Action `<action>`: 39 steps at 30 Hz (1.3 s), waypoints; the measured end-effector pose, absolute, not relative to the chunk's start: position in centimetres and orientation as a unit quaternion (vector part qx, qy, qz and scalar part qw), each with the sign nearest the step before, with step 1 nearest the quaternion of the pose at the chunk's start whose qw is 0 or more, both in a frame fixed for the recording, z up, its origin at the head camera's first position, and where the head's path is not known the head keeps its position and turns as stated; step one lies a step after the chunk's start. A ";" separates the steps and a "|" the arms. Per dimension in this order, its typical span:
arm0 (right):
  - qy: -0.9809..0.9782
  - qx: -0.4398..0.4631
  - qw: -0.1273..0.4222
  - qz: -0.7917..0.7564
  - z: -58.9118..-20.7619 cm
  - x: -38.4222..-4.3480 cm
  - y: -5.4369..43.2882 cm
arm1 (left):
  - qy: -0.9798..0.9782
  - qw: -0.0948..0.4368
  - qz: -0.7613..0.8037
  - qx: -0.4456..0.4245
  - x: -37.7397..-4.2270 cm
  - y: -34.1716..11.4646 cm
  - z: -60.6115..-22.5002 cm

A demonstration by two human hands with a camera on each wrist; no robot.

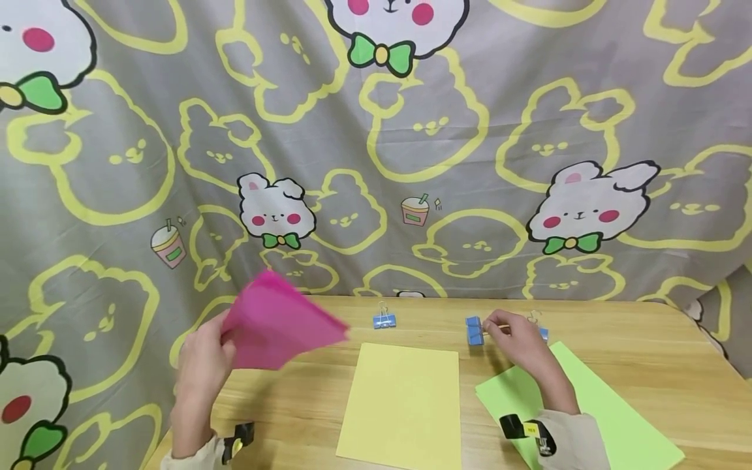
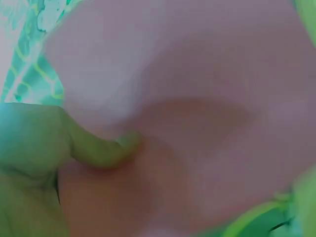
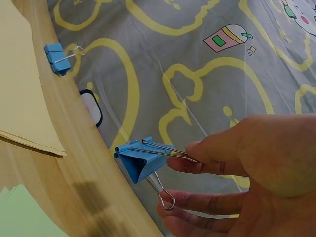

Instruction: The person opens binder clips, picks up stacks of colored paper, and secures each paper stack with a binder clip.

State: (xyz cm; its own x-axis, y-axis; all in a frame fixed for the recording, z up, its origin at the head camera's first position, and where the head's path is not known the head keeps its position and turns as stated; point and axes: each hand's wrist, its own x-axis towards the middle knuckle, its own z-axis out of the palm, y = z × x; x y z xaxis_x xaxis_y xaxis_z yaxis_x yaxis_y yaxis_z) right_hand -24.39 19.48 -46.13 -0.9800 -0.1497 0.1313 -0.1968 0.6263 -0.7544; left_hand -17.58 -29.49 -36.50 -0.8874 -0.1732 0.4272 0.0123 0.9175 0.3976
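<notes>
My left hand (image 1: 202, 359) grips a magenta stack of paper (image 1: 282, 326) by its left edge, raised above the table's left side. In the left wrist view the thumb (image 2: 108, 150) lies across the sheet's face, which fills most of that view. My right hand (image 1: 517, 339) pinches a blue binder clip (image 3: 143, 160) by one wire handle between thumb and index finger. The clip's other wire handle (image 3: 168, 198) hangs down by the remaining fingers. Below the hands, a yellow stack of paper (image 1: 405, 405) lies in the middle, with a green stack of paper (image 1: 617, 411) under the right forearm.
Another blue binder clip (image 1: 384, 320) stands near the table's back edge, behind the yellow paper. A further blue clip (image 1: 544, 334) is partly hidden behind my right hand. A grey patterned curtain (image 1: 352, 143) hangs along the back of the wooden table (image 1: 646, 339).
</notes>
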 end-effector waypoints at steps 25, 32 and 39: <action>-0.899 0.105 0.022 0.425 -47.0 -24.2 19.6 | -0.835 -0.003 -0.519 0.181 -23.9 -35.2 -48.8; -0.899 0.109 0.024 0.424 -46.7 -24.3 19.5 | -0.829 0.011 -0.531 0.177 -23.9 -35.9 -49.1; -0.899 0.108 0.027 0.424 -46.8 -24.5 19.4 | -0.827 0.048 -0.545 0.129 -23.8 -35.1 -47.8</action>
State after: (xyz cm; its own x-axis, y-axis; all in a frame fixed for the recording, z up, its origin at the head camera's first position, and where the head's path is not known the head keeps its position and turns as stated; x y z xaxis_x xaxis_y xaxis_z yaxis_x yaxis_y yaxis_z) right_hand -24.47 19.36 -46.77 -0.9754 -0.1706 0.1395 -0.2162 0.6181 -0.7558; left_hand -23.78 -35.08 -47.84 -0.9624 -0.2647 -0.0610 -0.1604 0.3726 0.9140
